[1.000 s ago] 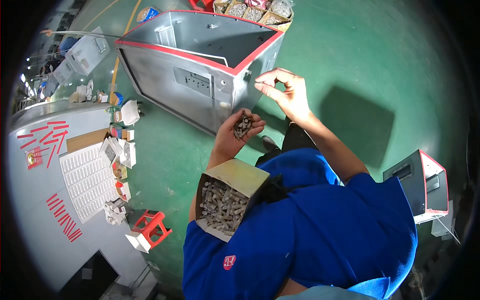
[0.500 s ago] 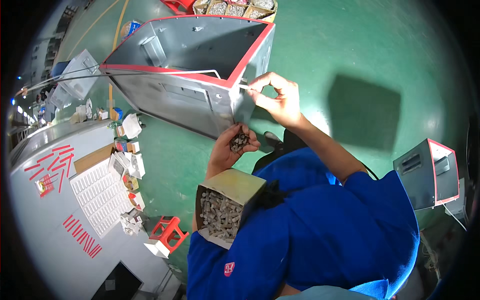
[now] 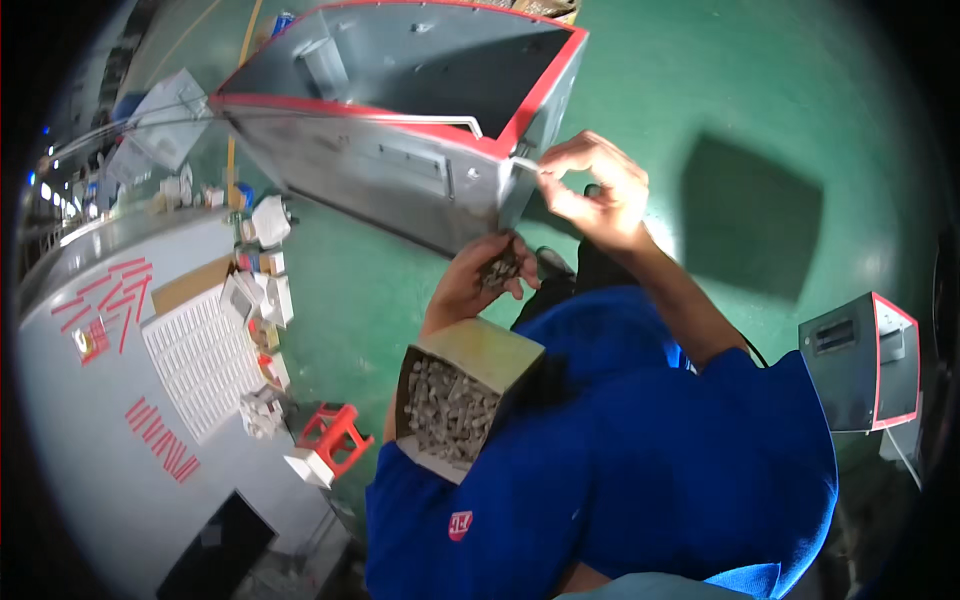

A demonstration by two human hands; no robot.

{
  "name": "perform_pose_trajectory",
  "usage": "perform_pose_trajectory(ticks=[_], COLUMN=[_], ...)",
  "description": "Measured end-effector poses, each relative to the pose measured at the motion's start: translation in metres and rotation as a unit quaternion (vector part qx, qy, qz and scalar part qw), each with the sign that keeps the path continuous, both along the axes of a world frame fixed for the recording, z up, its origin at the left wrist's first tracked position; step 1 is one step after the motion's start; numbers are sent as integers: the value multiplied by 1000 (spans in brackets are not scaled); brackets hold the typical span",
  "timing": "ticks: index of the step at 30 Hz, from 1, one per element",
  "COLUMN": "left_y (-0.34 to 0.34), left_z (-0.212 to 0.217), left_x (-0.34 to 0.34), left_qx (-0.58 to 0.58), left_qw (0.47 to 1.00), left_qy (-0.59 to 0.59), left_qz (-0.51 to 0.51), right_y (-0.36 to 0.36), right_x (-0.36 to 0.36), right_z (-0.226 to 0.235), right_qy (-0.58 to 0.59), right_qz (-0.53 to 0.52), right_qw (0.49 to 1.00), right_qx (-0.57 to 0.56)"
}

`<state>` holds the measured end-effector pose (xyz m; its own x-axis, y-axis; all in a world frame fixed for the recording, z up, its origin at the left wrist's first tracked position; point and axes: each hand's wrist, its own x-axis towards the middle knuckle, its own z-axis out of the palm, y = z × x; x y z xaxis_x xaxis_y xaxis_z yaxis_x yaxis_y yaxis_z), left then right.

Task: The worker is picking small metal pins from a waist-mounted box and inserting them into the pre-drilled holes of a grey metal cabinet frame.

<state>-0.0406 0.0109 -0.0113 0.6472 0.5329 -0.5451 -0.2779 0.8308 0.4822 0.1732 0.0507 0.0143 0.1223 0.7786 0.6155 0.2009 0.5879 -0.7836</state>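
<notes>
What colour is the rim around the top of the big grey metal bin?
Red: the rim of the grey metal bin, clearest in the head view.

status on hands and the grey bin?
Left hand cupped around small metal parts. Right hand pinching at the corner of the grey red-rimmed bin. Open carton of parts tucked against left arm. Nothing blocking.

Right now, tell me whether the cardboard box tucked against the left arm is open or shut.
Open: the cardboard box has its flaps spread, showing a heap of small grey parts inside.
</notes>
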Motion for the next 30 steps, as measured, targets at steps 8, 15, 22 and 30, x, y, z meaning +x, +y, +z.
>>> perform_pose_trajectory(ticks=[8, 15, 22, 30], left_y=[0, 2, 6, 13], left_z=[5, 1, -18, -26], left_x=[6, 21, 29, 46], left_qx=[-12, -3, 15, 24], left_qw=[999, 997, 994, 979], left_qy=[-30, -63, -88, -188], left_qz=[-5, -37, -70, -73], right_y=[40, 39, 27, 8], right_x=[-2, -19, -34, -18], right_z=[76, 90, 77, 112], right_qy=[-352, -642, -766, -551], right_qz=[164, 135, 86, 139], right_qw=[917, 740, 614, 812], right_qx=[88, 151, 170, -134])
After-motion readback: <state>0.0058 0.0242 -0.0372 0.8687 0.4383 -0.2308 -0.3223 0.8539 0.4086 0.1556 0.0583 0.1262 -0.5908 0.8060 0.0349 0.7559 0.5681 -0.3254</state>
